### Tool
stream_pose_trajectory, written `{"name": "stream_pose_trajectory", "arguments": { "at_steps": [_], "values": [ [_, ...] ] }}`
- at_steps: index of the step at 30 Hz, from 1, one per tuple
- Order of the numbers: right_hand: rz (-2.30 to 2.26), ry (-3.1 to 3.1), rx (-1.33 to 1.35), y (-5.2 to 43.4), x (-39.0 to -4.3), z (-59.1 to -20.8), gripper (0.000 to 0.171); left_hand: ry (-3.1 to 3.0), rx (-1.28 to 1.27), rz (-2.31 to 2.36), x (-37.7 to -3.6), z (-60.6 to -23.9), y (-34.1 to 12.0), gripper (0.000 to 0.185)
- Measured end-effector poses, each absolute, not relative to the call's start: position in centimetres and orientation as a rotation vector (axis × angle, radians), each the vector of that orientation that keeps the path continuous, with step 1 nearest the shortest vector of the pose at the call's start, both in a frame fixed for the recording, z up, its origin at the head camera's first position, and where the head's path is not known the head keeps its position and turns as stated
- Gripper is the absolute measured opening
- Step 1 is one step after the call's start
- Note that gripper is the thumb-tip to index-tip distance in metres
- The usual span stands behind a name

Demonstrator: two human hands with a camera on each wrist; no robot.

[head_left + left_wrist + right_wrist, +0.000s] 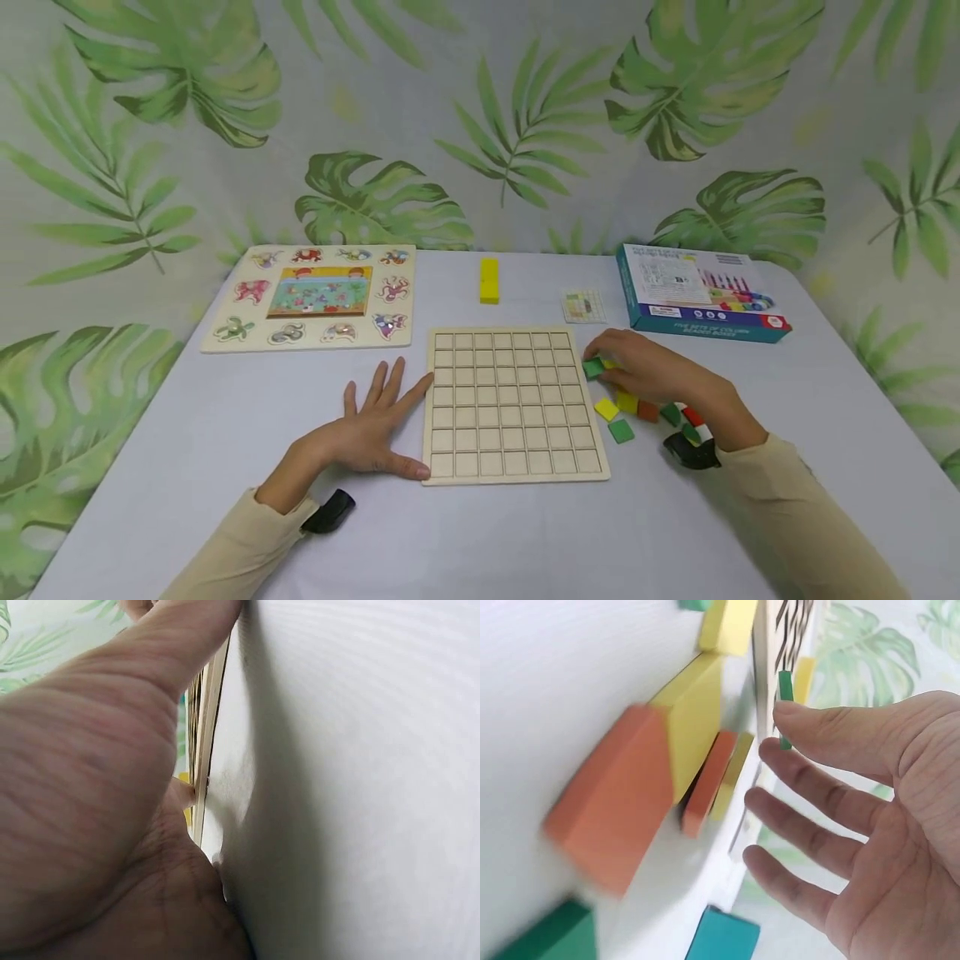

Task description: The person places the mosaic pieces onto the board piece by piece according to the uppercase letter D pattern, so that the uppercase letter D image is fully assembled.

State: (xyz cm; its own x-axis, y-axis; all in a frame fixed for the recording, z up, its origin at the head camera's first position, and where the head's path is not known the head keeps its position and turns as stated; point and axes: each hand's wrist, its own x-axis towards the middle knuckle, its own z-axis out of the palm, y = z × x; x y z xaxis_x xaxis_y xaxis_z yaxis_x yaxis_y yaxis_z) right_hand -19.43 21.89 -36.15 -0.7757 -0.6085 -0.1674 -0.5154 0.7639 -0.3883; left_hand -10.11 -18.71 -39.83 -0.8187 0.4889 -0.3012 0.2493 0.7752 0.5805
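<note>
A wooden grid board (510, 404) with empty square cells lies at the table's middle. My left hand (375, 429) rests flat on the table, fingers spread, thumb and fingertips touching the board's left edge (206, 742). My right hand (637, 367) pinches a green square tile (593, 368) (784, 701) just off the board's right edge, above a loose pile of coloured tiles (637, 408). In the right wrist view an orange tile (611, 814) and a yellow tile (694, 720) lie on the table.
An animal peg puzzle (315, 296) lies at the back left. A yellow block (489, 280), a small pattern card (583, 306) and a teal game box (701, 292) sit behind the board. A leaf-print cloth hangs behind the table.
</note>
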Motion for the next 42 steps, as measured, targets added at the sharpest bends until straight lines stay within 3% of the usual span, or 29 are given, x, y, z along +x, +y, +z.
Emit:
{"name": "stream_pose_trajectory", "arguments": {
  "at_steps": [23,28,42],
  "values": [
    [-0.487,2.565,-1.124,14.4,-21.3,-35.9,0.024,2.536,0.543,0.724,-9.9,-39.3,-18.3,0.124],
    [-0.441,2.562,-1.169,12.4,-21.7,-35.8,0.017,2.535,0.542,0.719,-9.9,-39.1,-18.3,0.124],
    [-0.386,2.681,-1.139,7.0,-21.2,-36.2,0.014,2.540,0.546,0.712,-10.0,-39.6,-18.4,0.124]
  ]
}}
